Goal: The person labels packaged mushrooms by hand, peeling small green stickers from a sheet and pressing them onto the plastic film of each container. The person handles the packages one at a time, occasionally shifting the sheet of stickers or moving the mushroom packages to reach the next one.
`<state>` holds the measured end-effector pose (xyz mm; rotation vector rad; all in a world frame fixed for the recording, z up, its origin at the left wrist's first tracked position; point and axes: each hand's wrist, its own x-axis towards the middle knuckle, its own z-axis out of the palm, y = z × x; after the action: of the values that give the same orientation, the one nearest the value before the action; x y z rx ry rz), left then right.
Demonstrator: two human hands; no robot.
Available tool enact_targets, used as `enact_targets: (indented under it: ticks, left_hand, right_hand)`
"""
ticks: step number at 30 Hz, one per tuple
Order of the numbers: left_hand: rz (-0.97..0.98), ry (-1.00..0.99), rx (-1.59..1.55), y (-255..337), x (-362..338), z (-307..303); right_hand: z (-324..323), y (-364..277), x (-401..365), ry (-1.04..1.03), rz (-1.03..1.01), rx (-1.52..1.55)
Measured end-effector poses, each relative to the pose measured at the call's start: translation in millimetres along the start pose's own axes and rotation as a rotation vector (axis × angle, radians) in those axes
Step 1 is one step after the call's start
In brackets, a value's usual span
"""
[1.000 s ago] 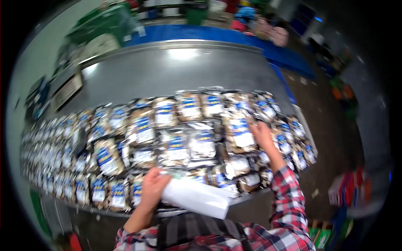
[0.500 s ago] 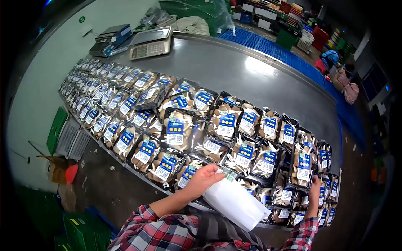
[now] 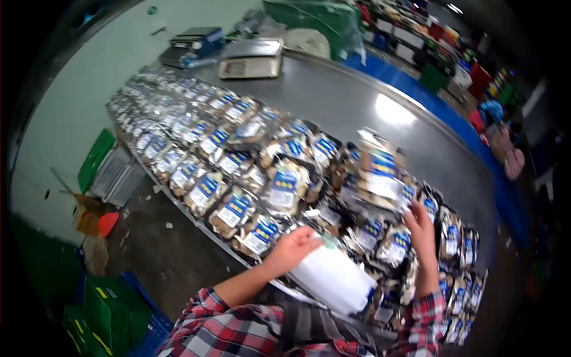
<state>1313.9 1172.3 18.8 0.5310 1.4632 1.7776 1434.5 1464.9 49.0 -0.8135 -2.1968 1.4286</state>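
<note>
My left hand [image 3: 295, 249] pinches the top edge of a white backing sheet [image 3: 336, 279], with a small green-marked sticker by the fingertips. The sheet hangs over the near edge of the packs. My right hand [image 3: 421, 226] grips the lower right corner of a film-wrapped mushroom pack [image 3: 380, 172] with a blue and white label. This pack is blurred and tilted above the other packs. Beneath and around both hands lie rows of similar mushroom packs [image 3: 285, 185] in black trays, some stacked on others.
The packs cover the near side of a long metal table [image 3: 321, 89]. At its far left end stand a weighing scale [image 3: 251, 58] and a second scale [image 3: 193, 44]. Green crates [image 3: 116, 309] sit on the floor at lower left. People [image 3: 505, 143] are at far right.
My right hand has carried a mushroom pack up and left from the right-hand stack. My left hand still holds the white sheet. The view has shifted, moving the table rightward.
</note>
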Motion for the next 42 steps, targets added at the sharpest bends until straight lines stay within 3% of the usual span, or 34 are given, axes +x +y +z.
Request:
enact_targets:
  ticks: [1, 2, 3, 4, 5, 6, 7, 12, 18, 21, 22, 23, 24, 25, 27, 28, 32, 35, 36, 38, 42]
  left_hand:
    - [0.018, 0.029, 0.098, -10, 2, -4]
    - [-0.028, 0.054, 0.088, -4, 2, 2]
    - [0.02, 0.026, 0.129, -7, 4, 0]
    - [0.064, 0.023, 0.252, -5, 5, 2]
    - [0.042, -0.001, 0.231, -2, 5, 6]
    - [0.05, -0.009, 0.238, 1, 6, 12]
    - [0.06, -0.011, 0.25, 4, 6, 17]
    - [0.126, -0.137, 0.476, 6, 13, 33]
    - [0.009, -0.178, 0.441, -2, 27, 55]
    - [-0.089, -0.166, 0.352, -4, 35, 58]
    - [-0.08, -0.143, 0.324, -5, 37, 55]
    - [-0.072, -0.114, 0.295, -7, 39, 49]
    - [-0.097, -0.103, 0.245, -6, 38, 44]
    - [-0.099, -0.063, 0.219, -6, 38, 41]
    - [-0.119, -0.021, 0.214, -6, 38, 32]
    - [-0.136, 0.006, 0.199, -10, 37, 27]
    - [-0.104, -0.001, 0.169, -14, 34, 18]
    - [-0.112, -0.005, 0.165, -10, 30, 19]
    - [-0.124, 0.004, 0.162, -10, 29, 21]
    - [-0.134, 0.003, 0.162, -10, 29, 25]
    - [-0.118, -0.02, 0.166, -7, 28, 26]
  right_hand:
    - [15, -6, -2, -0.072, -0.026, 0.041]
    - [27, -19, -7, -0.153, -0.192, -0.146]
    - [43, -45, -19, -0.241, -0.276, -0.051]
    - [53, -59, -25, -0.364, -0.398, -0.157]
    - [65, -56, -32, -0.36, -0.561, -0.186]
    - [68, -64, -39, -0.448, -0.549, -0.199]
    - [70, -68, -45, -0.445, -0.616, -0.302]
    - [61, -45, -60, -0.454, -0.517, -0.32]
    - [51, -19, -82, -0.213, -0.669, -0.251]
    - [23, -20, -99, -0.111, -0.243, 0.059]
    - [3, -18, -100, 0.007, 0.071, 0.1]
    - [-13, 22, -97, 0.125, 0.189, 0.23]
    - [-40, 51, -95, 0.274, 0.192, 0.116]
    - [-69, 67, -95, 0.307, 0.379, -0.038]
    - [-106, 78, -98, 0.22, 0.464, -0.413]
    - [-114, 87, -102, 0.159, 0.364, -0.551]
    - [-135, 110, -118, 0.171, 0.118, -0.436]
    - [-134, 106, -118, 0.092, 0.149, -0.494]
    - [-128, 104, -112, 0.069, 0.315, -0.537]
    - [-116, 104, -105, 0.161, 0.599, -0.277]
    - [-99, 124, -97, 0.255, 0.47, -0.74]
